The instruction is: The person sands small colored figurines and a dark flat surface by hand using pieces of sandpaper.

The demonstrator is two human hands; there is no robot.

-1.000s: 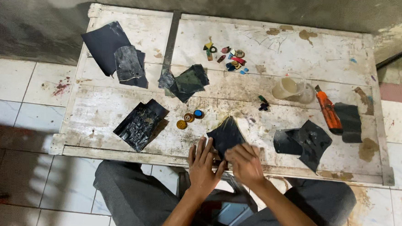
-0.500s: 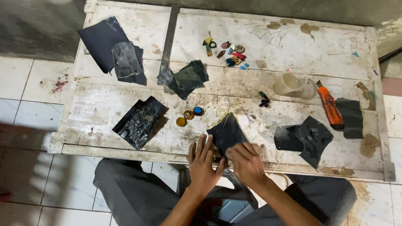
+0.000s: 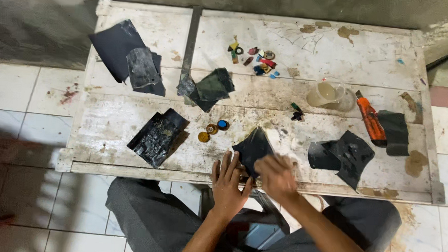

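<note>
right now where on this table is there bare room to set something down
Bare wood lies along the far edge right of the small colourful bits, and at the near left corner beside the crumpled dark sheet. It is crowded around the hands, the cup and the orange knife.

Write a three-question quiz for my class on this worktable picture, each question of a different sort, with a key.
1. True or false: both hands touch the dark sheet at the table's near edge.
2. Which lies right of the plastic cup? A) orange utility knife B) small round discs
3. What colour are the tiles on the floor?

Key: 1 true: left hand, right hand. 2 A. 3 white.
</note>
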